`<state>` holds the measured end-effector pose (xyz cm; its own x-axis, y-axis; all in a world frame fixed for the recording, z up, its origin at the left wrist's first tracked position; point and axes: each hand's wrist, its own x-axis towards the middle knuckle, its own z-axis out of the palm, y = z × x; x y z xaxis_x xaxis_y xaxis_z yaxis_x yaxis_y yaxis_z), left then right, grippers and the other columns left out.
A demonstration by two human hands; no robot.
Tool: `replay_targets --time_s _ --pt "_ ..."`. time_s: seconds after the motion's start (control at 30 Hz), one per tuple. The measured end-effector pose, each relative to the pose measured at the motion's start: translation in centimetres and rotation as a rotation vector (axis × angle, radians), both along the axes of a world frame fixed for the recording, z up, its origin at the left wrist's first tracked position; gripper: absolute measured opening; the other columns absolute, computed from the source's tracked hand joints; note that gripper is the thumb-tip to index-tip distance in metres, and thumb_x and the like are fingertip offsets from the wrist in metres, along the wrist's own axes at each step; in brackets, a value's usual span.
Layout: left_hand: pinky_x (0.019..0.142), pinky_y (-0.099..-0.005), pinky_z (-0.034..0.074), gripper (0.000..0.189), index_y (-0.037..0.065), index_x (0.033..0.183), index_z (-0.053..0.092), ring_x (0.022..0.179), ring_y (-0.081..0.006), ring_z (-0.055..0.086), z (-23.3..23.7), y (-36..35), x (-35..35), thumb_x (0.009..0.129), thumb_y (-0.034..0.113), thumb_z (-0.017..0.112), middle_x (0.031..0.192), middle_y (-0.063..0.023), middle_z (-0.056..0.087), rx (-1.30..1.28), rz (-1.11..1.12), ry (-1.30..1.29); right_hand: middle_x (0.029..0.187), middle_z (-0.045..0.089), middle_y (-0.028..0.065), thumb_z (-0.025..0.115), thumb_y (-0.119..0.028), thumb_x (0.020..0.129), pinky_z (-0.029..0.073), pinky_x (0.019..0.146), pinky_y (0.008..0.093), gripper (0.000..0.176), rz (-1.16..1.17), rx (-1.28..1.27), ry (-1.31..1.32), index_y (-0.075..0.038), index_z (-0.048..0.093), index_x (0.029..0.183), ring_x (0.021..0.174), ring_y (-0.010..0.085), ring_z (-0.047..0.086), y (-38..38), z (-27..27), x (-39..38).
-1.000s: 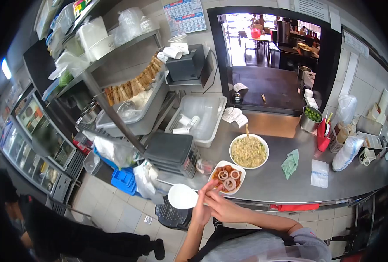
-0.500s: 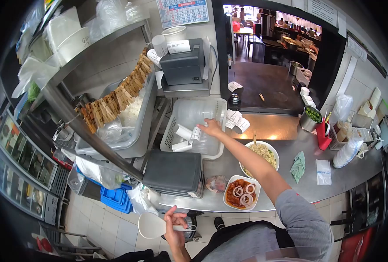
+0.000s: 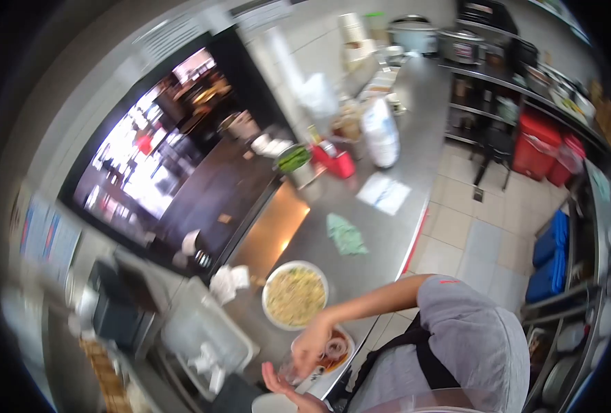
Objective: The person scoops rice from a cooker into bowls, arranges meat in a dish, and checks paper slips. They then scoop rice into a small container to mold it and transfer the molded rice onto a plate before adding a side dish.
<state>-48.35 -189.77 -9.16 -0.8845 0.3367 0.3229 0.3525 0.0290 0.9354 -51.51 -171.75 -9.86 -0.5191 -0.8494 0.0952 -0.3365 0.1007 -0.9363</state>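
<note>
My left hand [image 3: 293, 394] is low in view, fingers partly extended, around the handle of a white ladle [image 3: 272, 404] cut off by the bottom edge. My right hand [image 3: 310, 349] reaches down beside a white square bowl [image 3: 350, 348] of red saucy food topped with onion rings [image 3: 335, 347]. Motion blurs its fingers, and I cannot tell whether they grip anything. Between my hands is a small clear plastic bag [image 3: 288, 372]. Just beyond my right hand stands a round white bowl [image 3: 295, 294] of noodle-like food.
A clear plastic basket [image 3: 209, 334] holds paper rolls. On the steel counter lie a green cloth [image 3: 347, 235] and a white sheet [image 3: 384, 193]. Farther along are a metal pot of greens [image 3: 294, 160], a red holder [image 3: 334, 163] and stacked cups [image 3: 381, 134]. A serving window [image 3: 209, 155] opens behind.
The view has swung right. My right hand has left the plastic basket and come back near the onion-topped bowl, close to my left hand, which keeps the ladle.
</note>
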Motion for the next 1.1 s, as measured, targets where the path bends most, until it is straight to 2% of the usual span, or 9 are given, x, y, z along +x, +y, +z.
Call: replay_targets --time_s 0.07,0.27,0.43,0.6,0.77,0.87,0.97,1.03,1.1 --pt "0.106 -0.04 0.017 0.056 0.005 0.129 0.037 0.128 -0.0235 0.027 -0.1 6.1 1.6 0.094 0.044 0.017 0.135 -0.0082 0.033 0.091 -0.397 -0.123 0.086 0.059 0.0026 0.052 -0.024 0.09 0.043 0.068 0.0254 0.029 -0.329 -0.316 -0.244 0.002 0.055 0.103 0.078 0.0088 0.052 4.7 0.0 9.3" --pt "0.103 -0.0415 0.023 0.06 0.006 0.124 0.048 0.124 -0.027 0.032 -1.7 28.3 14.0 0.092 0.045 0.016 0.132 -0.013 0.036 -0.118 -1.212 -0.245 0.083 0.055 0.004 0.048 -0.018 0.092 0.042 0.073 0.0249 0.021 -1.06 -0.445 -0.158 0.002 0.05 0.098 0.079 0.0097 0.052 16.3 -3.1 31.4" --pt "0.101 -0.0447 0.027 0.069 0.001 0.136 0.026 0.128 -0.0289 0.03 -2.8 42.5 26.6 0.09 0.053 0.028 0.138 -0.0152 0.031 0.009 -1.748 -0.274 0.081 0.053 0.0013 0.041 -0.021 0.095 0.041 0.071 0.0236 0.021 -1.428 -0.664 -0.245 -0.003 0.048 0.103 0.077 0.0079 0.05 23.8 -2.7 44.3" --pt "0.097 -0.0355 0.035 0.053 -0.003 0.132 0.031 0.12 -0.028 0.04 -0.9 51.7 33.3 0.094 0.034 0.035 0.13 -0.0198 0.039 0.027 -1.657 -0.579 0.078 0.052 -0.0007 0.036 -0.024 0.096 0.041 0.063 0.0223 0.025 -1.856 -0.619 -0.078 -0.006 0.046 0.11 0.066 0.0057 0.048 32.9 -0.7 50.6" --pt "0.092 -0.0352 0.039 0.033 -0.005 0.119 0.042 0.109 -0.0246 0.05 -3.9 62.0 35.0 0.095 0.016 0.034 0.116 -0.0185 0.052 -0.025 -1.511 -0.285 0.079 0.054 0.0009 0.037 -0.027 0.096 0.043 0.059 0.0225 0.03 -1.864 -0.46 -0.203 -0.008 0.045 0.116 0.063 0.0074 0.052 44.5 -2.6 54.1" --pt "0.09 -0.0346 0.04 0.03 -0.004 0.109 0.046 0.1 -0.0233 0.055 -5.4 70.9 35.1 0.095 0.019 0.033 0.107 -0.0195 0.057 0.056 -1.458 -0.54 0.094 0.055 0.008 0.045 -0.031 0.092 0.046 0.069 0.0277 0.041 -1.913 -0.256 -0.213 -0.01 0.039 0.128 0.077 0.0154 0.058 51.2 -4.3 56.0" --pt "0.06 -0.0273 0.046 0.031 -0.003 0.107 0.048 0.067 -0.0163 0.058 -1.8 81.3 34.1 0.096 0.02 0.031 0.071 -0.0084 0.058 -0.009 -1.255 -0.443 0.107 0.051 0.0139 0.051 -0.032 0.089 0.047 0.076 0.0323 0.052 -1.983 0.216 -0.2 -0.014 0.034 0.134 0.097 0.0224 0.054 57.2 -4.6 60.8" --pt "0.05 -0.0263 0.042 0.028 0.0 0.103 0.05 0.056 -0.0135 0.053 0.2 89.5 33.0 0.096 0.021 0.033 0.064 -0.0039 0.052 -0.081 -1.115 -0.192 0.107 0.052 0.0148 0.055 -0.03 0.087 0.047 0.077 0.0324 0.049 -2.09 0.205 -0.316 -0.011 0.04 0.13 0.096 0.023 0.055 60.5 -6.1 65.5" --pt "0.053 -0.0314 0.04 0.027 0.002 0.101 0.053 0.057 -0.0184 0.053 2.5 98.1 32.2 0.095 0.022 0.036 0.065 -0.0085 0.052 -0.265 -0.823 0.171 0.109 0.053 0.0157 0.058 -0.027 0.085 0.048 0.075 0.032 0.047 -2.269 0.225 -0.385 -0.01 0.045 0.126 0.093 0.0239 0.057 62.9 -8.3 70.7"
